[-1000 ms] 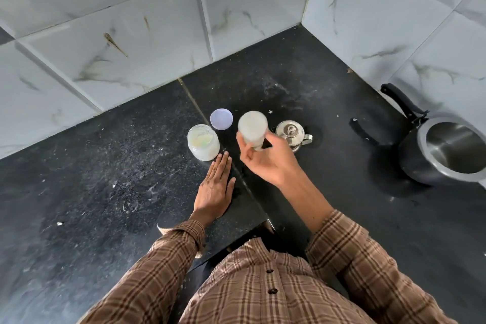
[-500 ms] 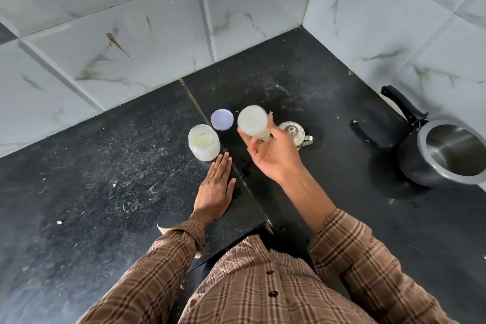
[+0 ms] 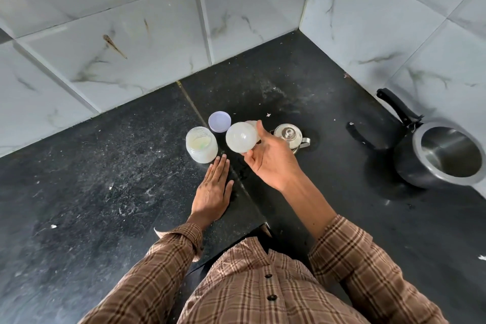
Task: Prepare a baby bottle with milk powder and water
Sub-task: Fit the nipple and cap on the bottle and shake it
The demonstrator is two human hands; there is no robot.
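At the near edge of the view, a brown plaid shirt (image 3: 263, 287) with dark buttons fills the bottom, its sleeves running up to both hands over a black speckled stone counter (image 3: 92, 192) dusted with pale flecks and scuffs. A thin seam crosses the counter diagonally toward the wall, and the counter edge steps in front of the person's body. The left hand (image 3: 211, 192) lies flat, palm down, fingers together and extended, gripping nothing, its fingertips just short of an open jar (image 3: 201, 144) of pale milk powder. The right hand (image 3: 273, 160) is raised above the counter, palm turned up and toward the camera, thumb and fingers closed around a cloudy white baby bottle (image 3: 242, 137) tipped so its round base faces the lens; the bottle's upper end is hidden behind that base and the fingers, so its contents cannot be read. The bottle sits at the hand's fingertips, just right of the jar. Behind them a lilac lid (image 3: 219, 121) lies flat on the counter, and a small lidded steel pot (image 3: 289, 135) is partly covered by the right hand. Well to the right, a dark pressure cooker (image 3: 444, 155) with a black handle stands open, cut by the frame edge. White marble-veined wall tiles (image 3: 131, 34) meet in a corner beyond.
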